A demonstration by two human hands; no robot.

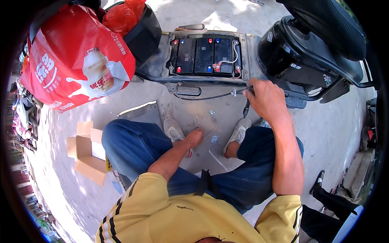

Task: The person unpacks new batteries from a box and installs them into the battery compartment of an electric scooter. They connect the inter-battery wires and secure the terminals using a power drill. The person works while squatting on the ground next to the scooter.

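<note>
An electric scooter's open floor compartment holds several black batteries (204, 55) side by side, with red and blue terminals. A short white wire (236, 52) runs over the right-hand batteries to a reddish connector (216, 66). My right hand (265, 97) is closed at the deck's near right edge, by a black cable (210, 97); what its fingers hold is hidden. Just below it hangs a dark, tapered rod-like piece (246, 108). Low between my shoes, my left hand (194, 137) has curled fingers, beside thin pale wires (197, 120) on the ground. Its grasp is too small to make out.
Upper left hangs a large red bag (81, 60) beside a black basket (142, 34). An open cardboard box (87, 150) stands left of my knee. Small metal bits (212, 111) lie on the concrete. The black seat base (283, 52) rises right; another person's legs (328, 206) are lower right.
</note>
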